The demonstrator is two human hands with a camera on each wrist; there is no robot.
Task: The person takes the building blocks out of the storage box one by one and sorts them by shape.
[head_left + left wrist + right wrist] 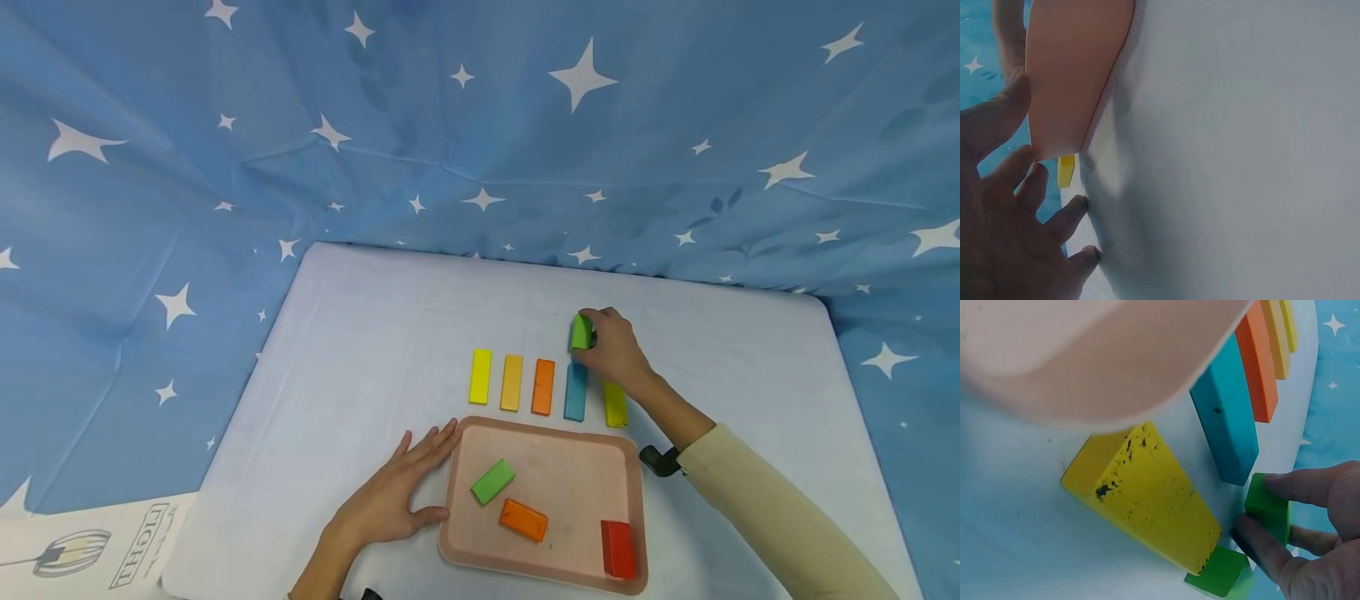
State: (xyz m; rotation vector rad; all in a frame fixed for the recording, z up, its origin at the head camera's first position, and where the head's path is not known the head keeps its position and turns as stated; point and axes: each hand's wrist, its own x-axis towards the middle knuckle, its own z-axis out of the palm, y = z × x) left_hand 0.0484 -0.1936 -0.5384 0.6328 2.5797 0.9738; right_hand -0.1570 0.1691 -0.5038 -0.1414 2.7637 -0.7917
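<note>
My right hand (615,350) pinches a green block (581,332) just past the far end of a blue block (575,392). In the right wrist view, fingertips and thumb press the sides of this green block (1266,509). A second green block (1219,572) lies there by the end of a dark-specked yellow block (1147,500); the hand hides it in the head view. With fingers spread, my left hand (401,487) touches the left rim of a pink tray (540,575). Inside the tray are a green block (492,482), an orange block (523,520) and a red block (618,549).
Left of the blue block, a bright yellow block (481,377), a pale orange block (512,383) and an orange block (543,387) stand in a row beyond the tray. A white cloth (360,333) covers the table. Blue star-patterned fabric (450,125) hangs behind it. Printed material (90,546) lies at lower left.
</note>
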